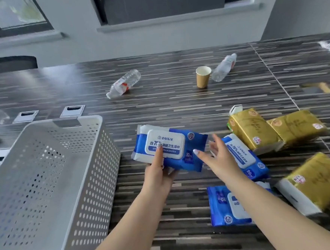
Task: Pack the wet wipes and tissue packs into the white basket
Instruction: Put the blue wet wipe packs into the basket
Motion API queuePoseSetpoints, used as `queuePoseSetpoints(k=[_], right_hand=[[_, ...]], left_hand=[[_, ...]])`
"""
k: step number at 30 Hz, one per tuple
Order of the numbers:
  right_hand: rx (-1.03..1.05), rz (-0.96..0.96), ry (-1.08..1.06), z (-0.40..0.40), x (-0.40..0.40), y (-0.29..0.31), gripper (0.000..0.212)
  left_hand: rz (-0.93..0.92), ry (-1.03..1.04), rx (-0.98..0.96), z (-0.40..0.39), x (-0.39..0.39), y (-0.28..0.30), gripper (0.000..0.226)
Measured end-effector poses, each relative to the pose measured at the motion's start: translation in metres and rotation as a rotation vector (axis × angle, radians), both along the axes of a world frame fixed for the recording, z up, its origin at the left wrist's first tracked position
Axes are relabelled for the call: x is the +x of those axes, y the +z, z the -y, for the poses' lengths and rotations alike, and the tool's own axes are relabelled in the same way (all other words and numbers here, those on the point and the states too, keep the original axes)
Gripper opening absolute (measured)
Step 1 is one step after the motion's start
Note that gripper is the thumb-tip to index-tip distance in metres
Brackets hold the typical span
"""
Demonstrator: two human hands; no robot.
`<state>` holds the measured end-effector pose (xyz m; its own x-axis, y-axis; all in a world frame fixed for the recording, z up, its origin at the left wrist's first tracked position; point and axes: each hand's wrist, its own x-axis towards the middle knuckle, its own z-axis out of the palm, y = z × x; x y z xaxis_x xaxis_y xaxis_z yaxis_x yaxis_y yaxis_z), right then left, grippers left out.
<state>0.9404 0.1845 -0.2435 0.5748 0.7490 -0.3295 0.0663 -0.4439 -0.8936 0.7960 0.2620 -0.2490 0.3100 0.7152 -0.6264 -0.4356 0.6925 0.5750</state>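
I see left hand [160,176] pinching blue wipes pack [169,150], thumb on white lid, held above striped table [178,104], just right of white basket [47,182]. Right hand [219,156] spread, fingers apart, holding nothing, over second wipes pack [246,156]. Third wipes pack [226,206] lies under right forearm. Gold tissue packs [274,131] right of them, another gold pack [316,182] nearer. Beyond: paper cup [203,77] upright, two plastic bottles [124,83] on their sides, well apart from basket.

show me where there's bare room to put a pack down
The white basket looks empty inside. Bare table lies between it, the paper cup and the gold tissue packs. It is crowded at right, around the right hand.
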Motion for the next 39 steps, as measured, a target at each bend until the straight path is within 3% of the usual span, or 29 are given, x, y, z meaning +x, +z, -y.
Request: queuePoseSetpoints(k=[4,6,11,16,19,23,29,33,36,39], right_hand=[[0.14,-0.374,-0.201,0.004,-0.014,0.012,0.015],[0.231,-0.449,-0.276,0.002,-0.023,0.021,0.002],[0.322,-0.508,-0.33,-0.001,-0.044,0.046,0.009],[0.372,-0.512,-0.384,0.006,-0.057,0.056,0.008],[0.419,-0.593,-0.326,0.009,-0.057,0.062,0.002],[0.465,-0.587,-0.226,0.01,-0.062,0.074,0.011],[0.53,-0.552,-0.219,0.01,-0.064,0.08,0.007],[0.54,-0.578,-0.213,0.011,-0.059,0.083,0.008],[0.544,-0.591,-0.187,0.015,-0.054,0.082,0.009],[0.526,-0.6,-0.172,0.017,-0.053,0.079,0.01]], left_hand=[[0.112,0.047,0.027,0.009,-0.006,0.025,0.067],[0.114,0.062,0.051,0.015,-0.01,0.035,0.068],[0.098,0.144,0.106,0.03,-0.024,0.056,0.071],[0.077,0.157,0.136,0.033,-0.033,0.073,0.05],[0.093,0.149,0.172,0.038,-0.036,0.078,0.064],[0.115,0.12,0.199,0.049,-0.044,0.081,0.049],[0.16,0.091,0.212,0.045,-0.058,0.085,0.064],[0.137,0.154,0.236,0.027,-0.078,0.092,0.043],[0.031,0.089,0.339,0.02,-0.092,0.095,0.018],[-0.113,-0.022,0.438,0.016,-0.101,0.096,0.02]])
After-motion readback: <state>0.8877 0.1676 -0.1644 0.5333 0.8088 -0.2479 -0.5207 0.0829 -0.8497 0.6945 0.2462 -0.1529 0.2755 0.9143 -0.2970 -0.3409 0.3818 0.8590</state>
